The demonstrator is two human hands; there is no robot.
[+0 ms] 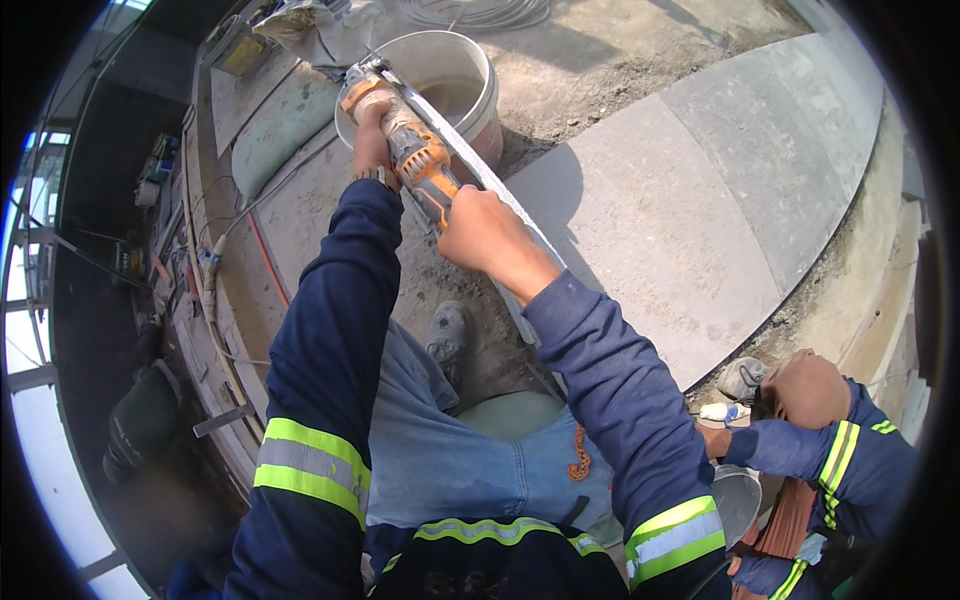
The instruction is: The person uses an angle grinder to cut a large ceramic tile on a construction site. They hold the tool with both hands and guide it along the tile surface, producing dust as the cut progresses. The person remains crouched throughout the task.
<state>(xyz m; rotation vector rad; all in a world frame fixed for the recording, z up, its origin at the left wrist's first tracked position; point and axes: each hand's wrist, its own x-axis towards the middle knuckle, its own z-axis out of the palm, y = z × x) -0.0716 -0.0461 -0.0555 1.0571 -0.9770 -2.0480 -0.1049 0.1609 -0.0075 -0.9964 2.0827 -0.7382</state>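
My left hand (372,140) is closed round the front body of an orange and grey power tool (420,150), which looks like a dusty grinder. My right hand (483,229) grips its rear handle. The tool's head is at a long, narrow, light grey strip (445,133), which runs diagonally past the rim of a white bucket (478,85) and down under my right forearm. The exact contact at the head is too small to make out. Below my hands are my knees in jeans and a dusty shoe (447,335).
Large grey slabs (680,230) lie to the right. A co-worker (840,460) is at lower right beside a grey bucket (738,505). Cables (215,270), boards and a pale green sack (275,140) lie left. Another person (140,425) is at far left. Coiled hose (470,12) lies behind.
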